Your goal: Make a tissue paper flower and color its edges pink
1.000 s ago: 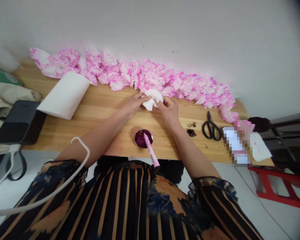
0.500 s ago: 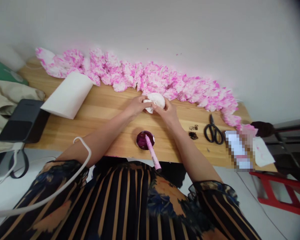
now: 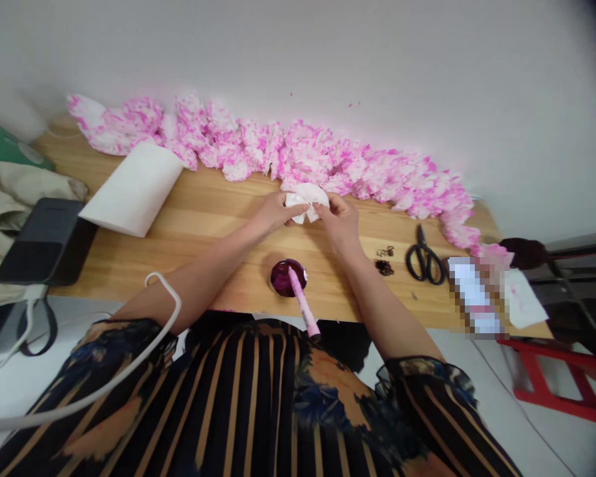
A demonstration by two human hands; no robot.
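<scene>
A small piece of white tissue paper (image 3: 308, 199), gathered and fanned out, is held between my two hands above the middle of the wooden table. My left hand (image 3: 277, 213) pinches its left side with thumb and fingers. On its right side my right hand (image 3: 338, 215) grips it, thumb on the near face. A narrow gap shows in the paper between the two thumbs. Nearer to me, a pink marker (image 3: 301, 298) leans in a small round bowl of dark magenta liquid (image 3: 281, 281). Behind the hands lies a long heap of pink-edged white tissue flowers (image 3: 310, 156).
Black scissors (image 3: 424, 262) and small dark wire ties (image 3: 384, 267) lie to the right, with a blurred phone (image 3: 477, 298) beyond. A white paper stack (image 3: 136, 189) and a black box with a cable (image 3: 47, 242) stand left. A white cable (image 3: 144, 361) crosses before my left arm.
My right thumb has shifted right across the tissue paper, and my hands sit slightly further apart. The paper is spread wider, with a gap at its near edge.
</scene>
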